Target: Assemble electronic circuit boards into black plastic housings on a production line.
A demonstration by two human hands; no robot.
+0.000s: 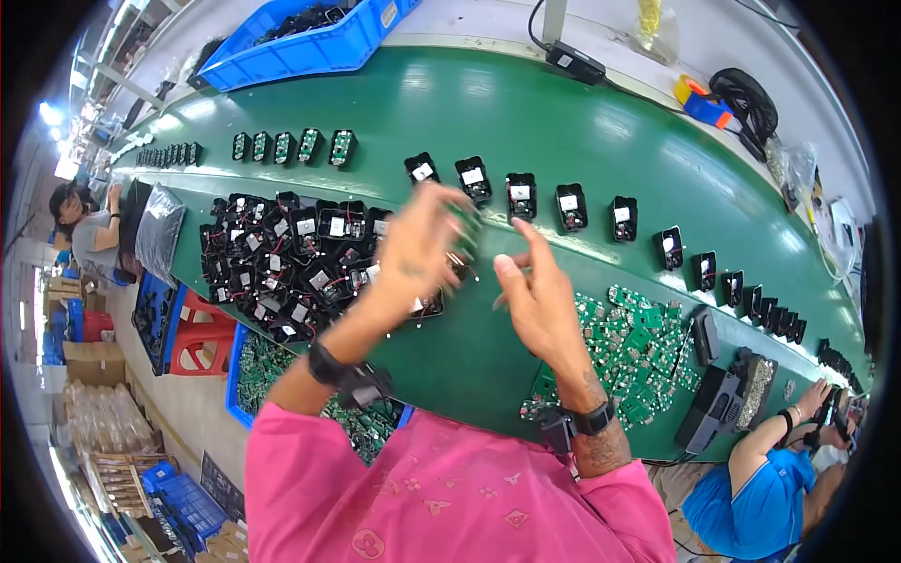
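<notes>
Blurred by motion, my left hand (pixel 413 246) is raised over the right edge of a heap of black plastic housings (pixel 310 239), its fingers around a small green circuit board (pixel 466 228). White squares and thin wires show inside many of the heaped housings. My right hand (pixel 540 305) hovers to the right of it, thumb and fingers apart, with nothing visible in them. Close beyond its fingertips stands an open black housing (pixel 521 195), part of a spaced row. Nearer my body, beside my right wrist, lies a pile of loose green circuit boards (pixel 638 342).
At the far left stand housings with green boards inside (pixel 310 145). A blue bin (pixel 310 52) sits at the back; another blue bin (pixel 235 399) of boards is below the table edge. A tape dispenser (pixel 702 101) lies far right. Co-workers sit at both ends.
</notes>
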